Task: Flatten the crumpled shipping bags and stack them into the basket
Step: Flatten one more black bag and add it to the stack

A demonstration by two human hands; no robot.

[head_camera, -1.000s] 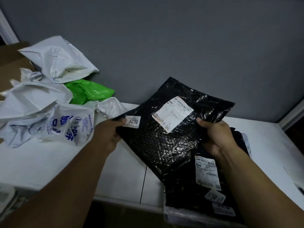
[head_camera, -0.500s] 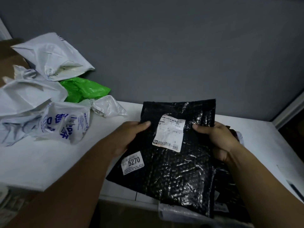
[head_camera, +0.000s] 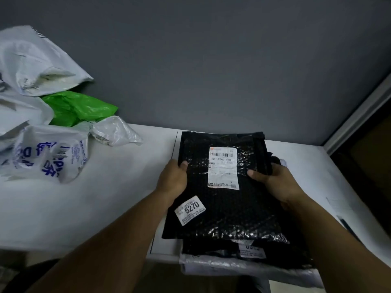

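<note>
My left grip (head_camera: 172,180) and right grip (head_camera: 277,182) pinch side edges of the black mailer (head_camera: 224,210), thumbs on top, squaring it flat; it lies on the dark stack (head_camera: 211,246) at the table (head_camera: 105,197) edge. Basket: hidden.

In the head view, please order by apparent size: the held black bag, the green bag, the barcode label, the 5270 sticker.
1. black bag
2. green bag, partly hidden and farther away
3. barcode label
4. 5270 sticker
</note>
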